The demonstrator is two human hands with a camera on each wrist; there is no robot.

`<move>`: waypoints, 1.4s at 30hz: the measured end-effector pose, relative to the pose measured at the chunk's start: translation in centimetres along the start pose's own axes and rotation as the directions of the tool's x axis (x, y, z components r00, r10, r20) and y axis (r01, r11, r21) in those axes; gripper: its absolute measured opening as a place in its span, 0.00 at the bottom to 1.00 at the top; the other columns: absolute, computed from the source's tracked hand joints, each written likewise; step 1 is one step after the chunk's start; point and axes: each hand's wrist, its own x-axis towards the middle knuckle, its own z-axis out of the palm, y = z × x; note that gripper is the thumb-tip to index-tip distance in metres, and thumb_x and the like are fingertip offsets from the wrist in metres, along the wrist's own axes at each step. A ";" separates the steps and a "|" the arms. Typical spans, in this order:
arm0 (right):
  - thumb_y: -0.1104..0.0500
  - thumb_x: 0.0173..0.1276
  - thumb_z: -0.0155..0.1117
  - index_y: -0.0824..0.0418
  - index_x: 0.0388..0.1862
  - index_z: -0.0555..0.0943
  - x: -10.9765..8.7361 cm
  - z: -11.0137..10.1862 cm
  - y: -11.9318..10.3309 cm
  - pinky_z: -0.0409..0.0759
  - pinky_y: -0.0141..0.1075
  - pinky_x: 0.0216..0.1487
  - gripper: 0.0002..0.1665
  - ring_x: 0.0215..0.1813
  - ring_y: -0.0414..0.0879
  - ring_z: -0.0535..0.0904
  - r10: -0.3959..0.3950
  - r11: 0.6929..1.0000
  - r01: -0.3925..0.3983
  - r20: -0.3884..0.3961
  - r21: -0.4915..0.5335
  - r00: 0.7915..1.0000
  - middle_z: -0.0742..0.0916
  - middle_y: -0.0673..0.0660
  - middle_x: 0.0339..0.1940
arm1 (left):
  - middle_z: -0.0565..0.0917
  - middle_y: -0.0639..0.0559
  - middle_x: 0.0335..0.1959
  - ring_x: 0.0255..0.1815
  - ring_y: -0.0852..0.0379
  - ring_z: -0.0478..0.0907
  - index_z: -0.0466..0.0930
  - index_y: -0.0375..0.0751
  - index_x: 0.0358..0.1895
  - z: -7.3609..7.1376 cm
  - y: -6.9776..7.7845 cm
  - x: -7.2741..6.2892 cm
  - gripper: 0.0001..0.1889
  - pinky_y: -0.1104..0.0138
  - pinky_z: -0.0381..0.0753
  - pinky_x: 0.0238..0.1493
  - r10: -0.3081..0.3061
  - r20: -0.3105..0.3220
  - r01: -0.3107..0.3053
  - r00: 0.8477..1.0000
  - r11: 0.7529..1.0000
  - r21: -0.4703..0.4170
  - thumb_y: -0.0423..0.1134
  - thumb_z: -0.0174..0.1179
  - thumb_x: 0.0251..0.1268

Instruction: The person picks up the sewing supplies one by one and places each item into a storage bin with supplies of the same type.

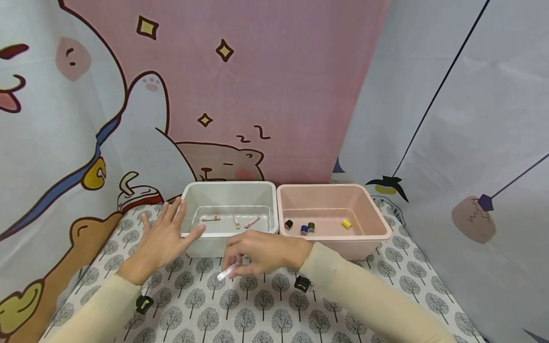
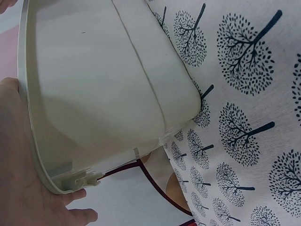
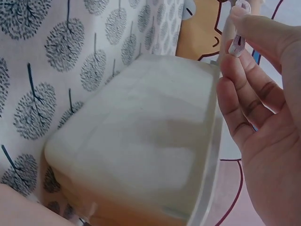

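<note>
My left hand (image 1: 162, 239), fingers spread, rests at the left front corner of a white plastic bin (image 1: 231, 242). In the left wrist view its palm lies along the bin's rim (image 2: 29, 110). My right hand (image 1: 268, 248) pinches a small white thread skein (image 1: 226, 273) between thumb and fingertips, in front of the bin. The right wrist view shows looped strands at one end of the skein (image 3: 243, 6), its middle partly covered by the thumb. Inside the white bin lie several slim pink-and-white pieces, among them one at the left (image 1: 211, 218) and one at the right (image 1: 252, 222).
A pink bin (image 1: 334, 238) stands right beside the white one. It holds dark thread spools, including a blue one (image 1: 304, 230), and a yellow spool (image 1: 346, 223). Beneath lies a tree-print cloth (image 1: 263, 309); a cartoon curtain (image 1: 274, 85) hangs behind.
</note>
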 end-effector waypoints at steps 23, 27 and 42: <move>0.54 0.81 0.81 0.55 0.57 0.94 1.1 -4.0 1.2 0.94 0.31 0.56 0.11 0.47 0.32 0.85 0.022 1.000 -0.023 -0.104 -0.014 0.994 0.93 0.49 0.50 | 0.42 0.35 1.00 0.99 0.20 0.39 0.44 0.35 0.98 0.0 -0.2 0.0 0.59 0.11 0.21 0.84 -0.002 -0.006 0.002 1.000 1.000 0.006 0.81 0.42 0.87; 0.56 0.80 0.82 0.56 0.57 0.94 1.3 -4.9 1.7 0.92 0.27 0.55 0.12 0.47 0.33 0.86 0.039 0.999 -0.040 -0.118 -0.004 0.992 0.93 0.51 0.50 | 0.41 0.36 1.00 0.99 0.19 0.39 0.44 0.35 0.98 -0.1 -0.2 0.0 0.59 0.11 0.21 0.84 -0.003 -0.006 0.003 1.000 1.000 0.013 0.81 0.42 0.87; 0.55 0.80 0.83 0.53 0.53 0.95 1.5 -7.7 3.8 0.86 0.25 0.48 0.08 0.43 0.37 0.87 0.051 0.992 -0.077 -0.238 -0.099 0.970 0.94 0.48 0.45 | 0.40 0.33 1.00 0.99 0.19 0.39 0.38 0.35 0.98 0.0 -0.1 0.1 0.62 0.11 0.22 0.84 0.001 -0.032 0.000 0.999 0.999 0.033 0.83 0.41 0.86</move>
